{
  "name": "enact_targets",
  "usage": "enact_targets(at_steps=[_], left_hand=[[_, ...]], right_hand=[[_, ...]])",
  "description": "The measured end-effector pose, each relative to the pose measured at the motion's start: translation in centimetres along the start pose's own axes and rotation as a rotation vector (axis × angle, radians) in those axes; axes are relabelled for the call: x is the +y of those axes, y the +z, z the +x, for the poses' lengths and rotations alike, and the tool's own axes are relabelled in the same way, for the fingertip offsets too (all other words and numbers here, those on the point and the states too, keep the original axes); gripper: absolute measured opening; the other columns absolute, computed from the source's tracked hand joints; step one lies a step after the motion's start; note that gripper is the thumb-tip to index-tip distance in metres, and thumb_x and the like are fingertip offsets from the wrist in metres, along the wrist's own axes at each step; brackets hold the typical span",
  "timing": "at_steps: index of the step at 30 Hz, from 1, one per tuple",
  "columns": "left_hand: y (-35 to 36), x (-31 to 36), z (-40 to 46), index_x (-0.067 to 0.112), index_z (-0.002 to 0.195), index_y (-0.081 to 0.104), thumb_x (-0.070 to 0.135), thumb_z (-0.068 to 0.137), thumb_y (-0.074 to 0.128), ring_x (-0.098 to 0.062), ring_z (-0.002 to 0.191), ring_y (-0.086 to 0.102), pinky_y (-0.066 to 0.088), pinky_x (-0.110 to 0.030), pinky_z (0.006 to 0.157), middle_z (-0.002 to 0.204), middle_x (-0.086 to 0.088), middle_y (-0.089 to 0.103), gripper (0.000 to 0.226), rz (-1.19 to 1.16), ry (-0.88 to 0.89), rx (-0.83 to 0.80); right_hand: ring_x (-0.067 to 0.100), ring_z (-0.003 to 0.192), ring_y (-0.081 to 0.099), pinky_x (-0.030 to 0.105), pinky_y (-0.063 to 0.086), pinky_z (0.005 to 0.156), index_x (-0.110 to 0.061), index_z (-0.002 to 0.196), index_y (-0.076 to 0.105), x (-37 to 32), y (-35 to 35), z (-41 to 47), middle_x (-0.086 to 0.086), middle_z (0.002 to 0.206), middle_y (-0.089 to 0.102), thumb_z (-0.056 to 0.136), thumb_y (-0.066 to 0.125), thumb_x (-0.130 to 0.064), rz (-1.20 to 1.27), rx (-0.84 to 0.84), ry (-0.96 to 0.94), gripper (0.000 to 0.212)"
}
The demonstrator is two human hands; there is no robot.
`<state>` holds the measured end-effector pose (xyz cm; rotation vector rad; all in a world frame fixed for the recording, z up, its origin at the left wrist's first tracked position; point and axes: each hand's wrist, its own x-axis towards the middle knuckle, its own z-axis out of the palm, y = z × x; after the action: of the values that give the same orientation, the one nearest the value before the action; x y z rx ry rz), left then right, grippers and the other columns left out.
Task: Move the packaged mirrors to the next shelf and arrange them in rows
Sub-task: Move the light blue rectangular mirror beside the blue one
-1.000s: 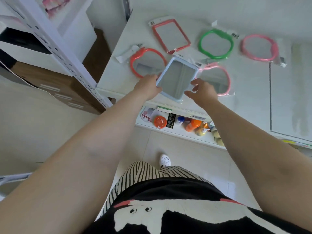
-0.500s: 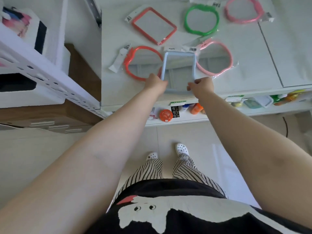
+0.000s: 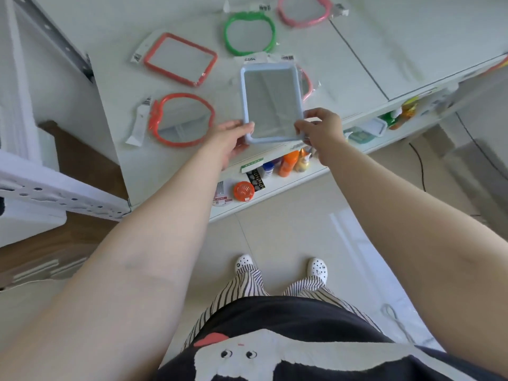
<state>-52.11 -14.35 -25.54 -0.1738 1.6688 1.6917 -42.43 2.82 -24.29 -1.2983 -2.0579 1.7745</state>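
Note:
A light blue rectangular packaged mirror (image 3: 272,103) is held over the white shelf top (image 3: 343,67), gripped at its near corners by my left hand (image 3: 233,138) and my right hand (image 3: 320,125). It covers most of a pink round mirror (image 3: 307,83) lying behind it. An orange-red round mirror (image 3: 181,119) lies to its left. In the back row lie a red rectangular mirror (image 3: 180,59), a green round mirror (image 3: 249,33) and a pink round mirror (image 3: 302,9).
A lower shelf (image 3: 275,185) under the top holds bottles, an orange round container (image 3: 243,191) and small packs. A white perforated rack post (image 3: 55,193) and a brown cabinet stand at the left. A dark cable lies on the tiled floor at the right.
The view has swung so the shelf now sits rotated and lower in frame. The blue mirror has shifted right over the pink round mirror, still held by both hands.

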Motion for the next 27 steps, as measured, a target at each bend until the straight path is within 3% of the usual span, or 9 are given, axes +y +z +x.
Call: enact_targets(at_steps=[3, 9, 11, 14, 16, 20, 24, 25, 27], left_hand=[[3.6, 0.0, -0.4, 0.016, 0.086, 0.063, 0.009, 0.089, 0.061, -0.007, 0.062, 0.063, 0.056, -0.017, 0.062, 0.070, 0.003, 0.066, 0.009, -0.016, 0.000, -0.118], [13.5, -2.1, -0.7, 0.011, 0.108, 0.061, 0.005, 0.090, 0.058, -0.006, 0.053, 0.067, 0.057, -0.019, 0.056, 0.059, 0.006, 0.069, 0.019, 0.043, -0.016, -0.229], [18.0, -3.2, -0.8, 0.012, 0.107, 0.062, 0.007, 0.090, 0.060, -0.010, 0.052, 0.065, 0.054, -0.020, 0.055, 0.059, 0.003, 0.066, 0.018, 0.081, -0.022, -0.215], [24.6, -5.0, -0.7, 0.017, 0.090, 0.069, 0.011, 0.087, 0.064, -0.016, 0.059, 0.061, 0.045, -0.028, 0.069, 0.059, 0.003, 0.065, 0.008, 0.133, -0.012, -0.190], [28.8, -6.1, -0.5, 0.018, 0.089, 0.070, 0.010, 0.087, 0.065, -0.016, 0.061, 0.061, 0.046, -0.030, 0.070, 0.060, 0.005, 0.065, 0.010, 0.157, 0.003, -0.159], [35.7, -6.8, -0.4, 0.007, 0.117, 0.065, 0.009, 0.088, 0.063, -0.014, 0.068, 0.060, 0.052, -0.013, 0.053, 0.077, 0.000, 0.062, 0.028, 0.179, 0.036, -0.138], [40.7, -6.5, 0.9, 0.009, 0.116, 0.065, 0.010, 0.087, 0.065, -0.017, 0.070, 0.058, 0.054, -0.029, 0.082, 0.072, 0.002, 0.063, 0.029, 0.189, 0.032, -0.197], [41.9, -6.3, 1.3, 0.007, 0.119, 0.064, 0.010, 0.088, 0.063, -0.014, 0.068, 0.058, 0.055, -0.027, 0.082, 0.074, 0.001, 0.062, 0.030, 0.202, 0.030, -0.220], [44.3, -5.6, 2.1, 0.007, 0.122, 0.061, 0.010, 0.091, 0.060, -0.006, 0.061, 0.057, 0.056, -0.017, 0.067, 0.075, 0.002, 0.060, 0.031, 0.215, 0.027, -0.261]], right_hand=[[0.025, 0.070, 0.058, 0.038, 0.052, 0.073, -0.016, 0.096, 0.060, 0.8, -3.8, 0.0, 0.006, 0.072, 0.063, 0.081, 0.067, -0.007, 0.060, 0.048, 0.045, 0.019], [0.017, 0.067, 0.060, 0.036, 0.059, 0.077, -0.017, 0.100, 0.062, 4.1, -13.9, 0.9, 0.007, 0.087, 0.064, 0.079, 0.070, -0.010, 0.118, 0.129, 0.082, 0.023], [0.013, 0.068, 0.058, 0.027, 0.058, 0.073, -0.017, 0.103, 0.063, 5.2, -17.9, 1.5, 0.001, 0.083, 0.061, 0.081, 0.068, -0.011, 0.123, 0.140, 0.094, 0.024], [0.013, 0.074, 0.058, 0.030, 0.058, 0.079, -0.016, 0.107, 0.062, 6.7, -24.0, 2.5, 0.000, 0.086, 0.058, 0.083, 0.065, -0.007, 0.132, 0.150, 0.104, 0.026], [0.014, 0.074, 0.057, 0.031, 0.059, 0.080, -0.017, 0.106, 0.062, 7.8, -27.8, 3.5, 0.001, 0.090, 0.057, 0.081, 0.065, -0.005, 0.127, 0.170, 0.100, 0.028], [0.016, 0.072, 0.059, 0.029, 0.058, 0.078, -0.014, 0.109, 0.062, 9.2, -34.0, 5.3, -0.003, 0.079, 0.056, 0.080, 0.066, -0.004, 0.155, 0.185, 0.104, 0.031], [0.016, 0.069, 0.057, 0.024, 0.055, 0.069, -0.013, 0.105, 0.065, 10.3, -38.6, 7.3, -0.001, 0.083, 0.060, 0.079, 0.067, -0.004, 0.204, 0.218, 0.115, 0.027], [0.015, 0.068, 0.057, 0.023, 0.054, 0.066, -0.015, 0.102, 0.065, 10.5, -39.6, 7.8, 0.003, 0.088, 0.060, 0.079, 0.067, -0.005, 0.216, 0.226, 0.118, 0.025], [0.013, 0.069, 0.058, 0.022, 0.055, 0.066, -0.017, 0.099, 0.064, 10.7, -41.5, 9.1, 0.008, 0.097, 0.061, 0.079, 0.067, -0.005, 0.229, 0.247, 0.117, 0.023]])
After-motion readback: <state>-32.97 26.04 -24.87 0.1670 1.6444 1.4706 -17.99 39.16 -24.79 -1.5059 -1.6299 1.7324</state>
